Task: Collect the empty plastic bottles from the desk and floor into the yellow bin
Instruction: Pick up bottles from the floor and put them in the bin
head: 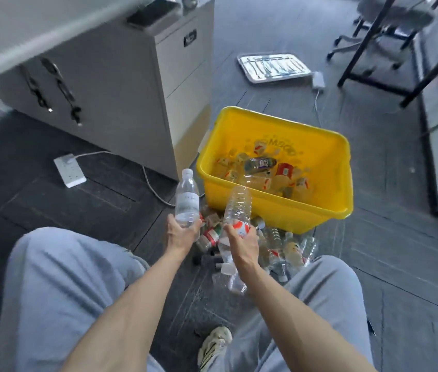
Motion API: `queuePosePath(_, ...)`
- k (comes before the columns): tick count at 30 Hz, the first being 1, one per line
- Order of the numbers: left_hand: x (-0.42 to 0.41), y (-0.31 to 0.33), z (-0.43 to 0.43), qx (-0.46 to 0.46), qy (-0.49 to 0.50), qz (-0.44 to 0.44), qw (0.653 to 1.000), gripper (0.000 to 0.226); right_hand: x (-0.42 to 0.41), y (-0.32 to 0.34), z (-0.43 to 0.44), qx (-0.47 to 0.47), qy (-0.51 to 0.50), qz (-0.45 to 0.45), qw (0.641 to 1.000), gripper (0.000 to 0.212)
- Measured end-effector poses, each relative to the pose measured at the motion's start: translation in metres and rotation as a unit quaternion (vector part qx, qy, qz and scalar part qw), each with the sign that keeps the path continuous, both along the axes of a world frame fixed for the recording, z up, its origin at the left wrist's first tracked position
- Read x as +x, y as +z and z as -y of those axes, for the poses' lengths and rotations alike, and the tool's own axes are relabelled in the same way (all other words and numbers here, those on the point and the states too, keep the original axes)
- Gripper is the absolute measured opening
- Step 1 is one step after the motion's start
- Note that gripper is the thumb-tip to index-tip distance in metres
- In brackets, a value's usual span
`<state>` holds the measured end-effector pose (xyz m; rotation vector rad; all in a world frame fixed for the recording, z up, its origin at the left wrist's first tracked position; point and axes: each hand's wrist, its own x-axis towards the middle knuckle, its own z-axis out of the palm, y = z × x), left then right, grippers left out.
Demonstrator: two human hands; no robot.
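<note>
Inside the yellow bin [274,209], a loose layer of bottles [262,170] landed already. Just in front of the bin, raised off the floor: a white-labelled bottle [187,200] in the left hand [181,233], a red-labelled bottle [236,208] in the right hand [242,244], fingers [171,222] clamped round each. Against the bin's near wall, a heap of bottles [279,251] yet to go. Roughly halfway, judging by this; bench top unseen.
</note>
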<state>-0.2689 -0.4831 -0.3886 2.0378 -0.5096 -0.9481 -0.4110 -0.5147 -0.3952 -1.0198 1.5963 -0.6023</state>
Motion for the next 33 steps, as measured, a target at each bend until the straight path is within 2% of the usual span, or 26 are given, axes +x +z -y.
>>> queuePosePath(3,-0.013,0.015,-0.002,-0.01,-0.023,0.003,1.0,0.074,-0.027,0.016,-0.001,0.012,-0.041,0.035,0.998,0.063)
queuePosePath(7,-0.027,0.032,-0.001,-0.002,-0.074,0.015,0.997,0.076,-0.048,0.025,-0.004,0.015,-0.1,0.091,0.991,0.097)
queuePosePath(9,-0.033,0.04,0.001,-0.006,-0.093,0.016,0.996,0.079,-0.058,0.026,-0.002,0.014,-0.123,0.115,0.986,0.106)
queuePosePath(12,-0.039,0.052,0.006,-0.01,-0.113,0.02,0.993,0.085,-0.07,0.038,0.001,0.01,-0.131,0.124,0.983,0.093)
queuePosePath(15,-0.042,0.062,0.01,-0.014,-0.123,0.027,0.992,0.077,-0.079,0.038,0.012,0.022,-0.146,0.144,0.978,0.102)
queuePosePath(16,-0.041,0.064,0.011,-0.013,-0.127,0.026,0.991,0.077,-0.079,0.044,0.014,0.025,-0.148,0.153,0.977,0.099)
queuePosePath(19,-0.035,0.068,0.022,-0.016,-0.135,0.023,0.99,0.08,-0.079,0.061,0.033,0.026,-0.145,0.168,0.975,0.067)
queuePosePath(20,-0.031,0.068,0.027,-0.018,-0.134,0.018,0.991,0.08,-0.079,0.064,0.044,0.032,-0.141,0.168,0.975,0.065)
queuePosePath(23,-0.022,0.064,0.044,-0.036,-0.149,0.005,0.988,0.076,-0.079,0.062,0.087,0.035,-0.157,0.136,0.978,0.087)
queuePosePath(24,-0.018,0.06,0.05,-0.044,-0.156,0.001,0.987,0.078,-0.079,0.061,0.105,0.034,-0.154,0.129,0.979,0.085)
queuePosePath(27,-0.006,0.049,0.068,-0.052,-0.154,-0.008,0.987,0.08,-0.07,0.083,0.149,0.004,-0.167,0.122,0.978,0.059)
queuePosePath(29,0.003,0.046,0.081,-0.052,-0.149,-0.018,0.987,0.08,-0.062,0.093,0.179,-0.035,-0.168,0.103,0.98,0.059)
queuePosePath(33,0.016,0.038,0.104,-0.04,-0.144,-0.027,0.988,0.085,-0.053,0.088,0.193,-0.048,-0.124,-0.025,0.991,0.062)
